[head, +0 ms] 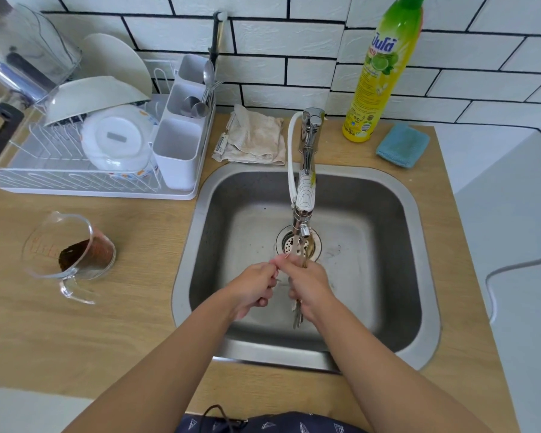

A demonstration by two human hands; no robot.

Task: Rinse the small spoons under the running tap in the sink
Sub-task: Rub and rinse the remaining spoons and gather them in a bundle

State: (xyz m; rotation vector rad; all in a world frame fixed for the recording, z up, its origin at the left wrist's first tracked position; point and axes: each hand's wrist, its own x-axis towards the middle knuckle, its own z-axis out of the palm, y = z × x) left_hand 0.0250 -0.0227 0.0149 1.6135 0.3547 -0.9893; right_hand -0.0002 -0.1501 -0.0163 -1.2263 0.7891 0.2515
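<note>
Over the middle of the steel sink point(397, 245), my right hand point(310, 285) grips a bunch of small metal spoons point(298, 317). Their handles stick out below my fist and their bowls reach up under the tap point(306, 182), above the drain point(289, 242). My left hand point(253, 285) sits right beside it with curled fingers, its fingertips pinching at the spoons near the bowls. Water is hard to make out at the tap's outlet.
A white dish rack point(85, 179) with bowls, plates and a cutlery holder stands at the left. A glass measuring jug point(69, 254) with brown dregs sits on the wooden counter. Behind the sink lie a cloth point(253, 139), a dish soap bottle point(378, 73) and a blue sponge point(402, 145).
</note>
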